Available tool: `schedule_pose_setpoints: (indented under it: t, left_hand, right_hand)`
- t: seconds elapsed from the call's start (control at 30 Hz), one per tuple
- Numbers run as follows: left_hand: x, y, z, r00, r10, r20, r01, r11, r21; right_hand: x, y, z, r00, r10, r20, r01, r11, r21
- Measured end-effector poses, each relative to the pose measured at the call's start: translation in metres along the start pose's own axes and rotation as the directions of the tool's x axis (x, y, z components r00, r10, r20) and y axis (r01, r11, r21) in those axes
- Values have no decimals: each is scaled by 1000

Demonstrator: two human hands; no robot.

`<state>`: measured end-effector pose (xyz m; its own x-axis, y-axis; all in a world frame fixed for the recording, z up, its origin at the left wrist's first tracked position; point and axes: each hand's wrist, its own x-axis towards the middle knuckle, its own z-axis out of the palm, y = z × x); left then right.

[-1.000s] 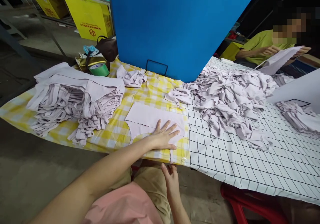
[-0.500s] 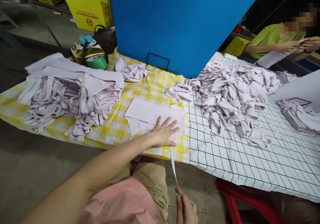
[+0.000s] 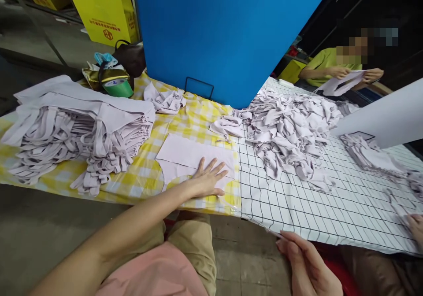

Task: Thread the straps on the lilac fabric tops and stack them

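My left hand [image 3: 209,180] lies flat with its fingers spread on a pale lilac fabric piece [image 3: 185,153], which rests on the yellow checked cloth. Beyond the table's front edge, low in the view, my right hand [image 3: 306,260] pinches the end of a thin fabric strip [image 3: 272,233]. The strip slants up and left towards the cloth's corner; its far end is hard to make out. A thick stack of lilac pieces with hanging straps [image 3: 79,128] sits on the left.
Crumpled lilac pieces [image 3: 291,133] are heaped on the white grid cloth [image 3: 264,199]. A blue panel [image 3: 224,36] stands behind. One person [image 3: 325,67] holds fabric at the far right; another person's hand [image 3: 417,227] shows at the right edge.
My right hand has moved right and slightly up, drawing the strip out to the right. My left hand stays on the fabric. The view has shifted to the right.
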<state>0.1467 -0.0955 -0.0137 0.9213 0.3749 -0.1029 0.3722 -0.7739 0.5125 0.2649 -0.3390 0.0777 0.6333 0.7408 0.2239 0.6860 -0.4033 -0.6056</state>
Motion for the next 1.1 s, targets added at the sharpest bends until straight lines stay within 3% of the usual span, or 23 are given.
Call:
schedule_pose_setpoints:
  t: [0.13,0.23,0.4,0.47,0.57,0.63,0.73,0.87,0.97,1.1]
  left_hand:
    - [-12,27,-16,992,50,-115,-83,952,-294]
    - [-26,51,-34,984,110,-139,-171,799,-576]
    - [-37,66,-42,997,49,-62,-79,613,-786]
    - [-36,65,-36,999,-34,-29,-7,520,-854]
    - [-33,62,-24,988,-153,23,75,343,-936]
    - [-32,60,-19,979,-198,42,92,251,-964]
    - [-33,60,-16,973,-224,59,102,186,-977]
    - [-33,58,-14,961,-264,80,124,154,-980]
    - [-31,55,-11,951,-298,87,132,135,-982]
    - [-33,53,-14,943,-326,61,129,193,-973]
  right_hand:
    - [35,-19,9,981,-163,106,162,987,18]
    - [55,-33,19,933,-243,265,235,970,59]
    - [70,-45,37,843,-302,445,284,953,109]
    - [72,-43,44,852,-323,413,313,945,94]
    - [73,-35,57,880,-432,195,451,890,-64]
    - [72,-30,65,820,-565,90,570,795,-208]
    - [71,-28,76,703,-703,108,694,645,-319]
    - [69,-30,87,646,-754,119,747,592,-304]
    - [70,-28,92,653,-742,149,755,623,-206]
    - [71,-24,97,731,-654,192,679,724,-119]
